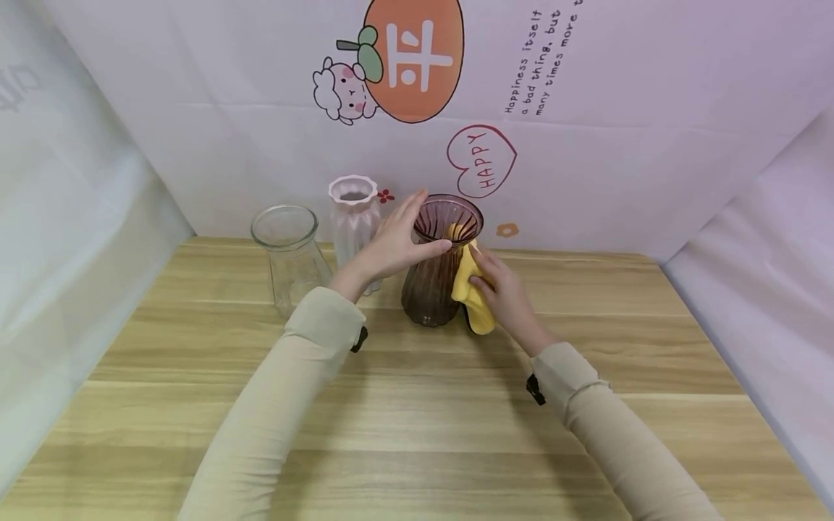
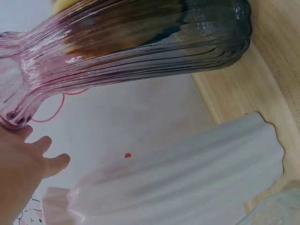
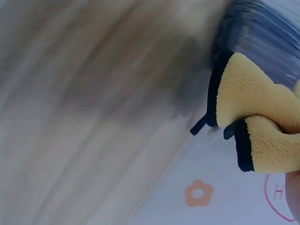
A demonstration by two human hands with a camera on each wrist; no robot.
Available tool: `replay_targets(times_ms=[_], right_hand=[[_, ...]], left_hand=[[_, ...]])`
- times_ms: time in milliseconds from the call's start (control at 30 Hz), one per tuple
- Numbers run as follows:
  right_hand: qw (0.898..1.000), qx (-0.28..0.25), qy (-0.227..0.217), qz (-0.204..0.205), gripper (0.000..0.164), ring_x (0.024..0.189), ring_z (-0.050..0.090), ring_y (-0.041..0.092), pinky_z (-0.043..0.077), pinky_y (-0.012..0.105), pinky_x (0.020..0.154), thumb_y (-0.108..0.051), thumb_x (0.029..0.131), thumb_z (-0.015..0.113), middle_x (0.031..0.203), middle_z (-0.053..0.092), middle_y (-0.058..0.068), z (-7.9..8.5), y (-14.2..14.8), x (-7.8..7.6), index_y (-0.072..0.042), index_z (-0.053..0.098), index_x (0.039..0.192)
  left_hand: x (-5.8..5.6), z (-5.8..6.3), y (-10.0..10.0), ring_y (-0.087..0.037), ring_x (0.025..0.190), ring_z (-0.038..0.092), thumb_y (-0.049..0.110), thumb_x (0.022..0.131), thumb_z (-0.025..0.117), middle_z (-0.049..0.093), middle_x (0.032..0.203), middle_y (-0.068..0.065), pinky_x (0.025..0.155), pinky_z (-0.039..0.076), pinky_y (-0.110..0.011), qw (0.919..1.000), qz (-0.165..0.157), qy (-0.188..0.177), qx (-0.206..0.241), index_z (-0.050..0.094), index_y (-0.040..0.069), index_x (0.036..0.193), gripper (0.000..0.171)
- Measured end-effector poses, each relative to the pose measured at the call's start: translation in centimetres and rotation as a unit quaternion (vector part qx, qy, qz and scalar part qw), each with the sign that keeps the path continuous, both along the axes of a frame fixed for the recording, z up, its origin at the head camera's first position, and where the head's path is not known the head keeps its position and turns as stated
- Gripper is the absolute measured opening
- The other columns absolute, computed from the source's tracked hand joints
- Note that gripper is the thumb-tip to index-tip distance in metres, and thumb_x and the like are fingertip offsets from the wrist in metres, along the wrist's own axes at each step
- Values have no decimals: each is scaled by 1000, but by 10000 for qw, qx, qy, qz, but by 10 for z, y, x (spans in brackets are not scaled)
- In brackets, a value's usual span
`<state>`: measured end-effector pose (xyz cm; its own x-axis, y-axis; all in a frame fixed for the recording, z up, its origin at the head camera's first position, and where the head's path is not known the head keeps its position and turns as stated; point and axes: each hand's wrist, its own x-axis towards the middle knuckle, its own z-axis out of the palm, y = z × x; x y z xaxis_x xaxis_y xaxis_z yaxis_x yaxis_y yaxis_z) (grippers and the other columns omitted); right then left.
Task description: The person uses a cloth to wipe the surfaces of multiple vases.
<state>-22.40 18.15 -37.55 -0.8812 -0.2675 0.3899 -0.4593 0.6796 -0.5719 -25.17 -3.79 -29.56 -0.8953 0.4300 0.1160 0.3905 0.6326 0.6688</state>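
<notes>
A purple ribbed glass vase (image 1: 430,289) stands upright on the wooden table, its flared rim upward. My left hand (image 1: 399,242) holds it near the rim from the left, thumb across the front; in the left wrist view some fingers spread away from the glass. On the vase's right side, my right hand (image 1: 504,289) grips a folded yellow cloth (image 1: 478,311) with dark edging. The cloth (image 3: 253,93) lies against the glass, and yellow also shows at the rim. Behind my left wrist stands a pale pink fluted vase (image 1: 352,224), partly hidden by the hand.
A clear glass vase (image 1: 284,260) stands at the left of the pink one. Close behind the vases rises a white printed backdrop (image 1: 586,181). The wood-grain table (image 1: 417,434) extends toward me, with white cloth walls at both sides.
</notes>
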Motion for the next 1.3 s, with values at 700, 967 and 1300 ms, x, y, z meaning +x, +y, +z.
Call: replay_targets(times_ms=[700,967,1300], right_hand=[[9998,5,-99,146,52,130,45,42,39,52,109,-2,91,58,143,44,26,-1,8,-1,-1,44,141],[9980,-529,298,-172,49,130,46,40,39,49,110,-5,92,58,141,47,26,20,-6,2,3,45,139],[9982,568,-169,-45,55,122,52,43,47,51,101,-7,94,55,140,47,27,-6,-1,1,-3,37,145]], left_hand=[[9,9,-3,-32,146,19,52,86,61,24,157,-12,120,16,-53,9976,301,477,-404,17,14,154,90],[8,9,-5,-31,150,10,51,93,50,15,161,-13,122,4,-52,9960,51,468,-763,12,8,154,84],[11,7,6,-30,151,2,72,83,48,6,163,-5,121,-5,-54,9876,559,527,-1369,7,10,155,104]])
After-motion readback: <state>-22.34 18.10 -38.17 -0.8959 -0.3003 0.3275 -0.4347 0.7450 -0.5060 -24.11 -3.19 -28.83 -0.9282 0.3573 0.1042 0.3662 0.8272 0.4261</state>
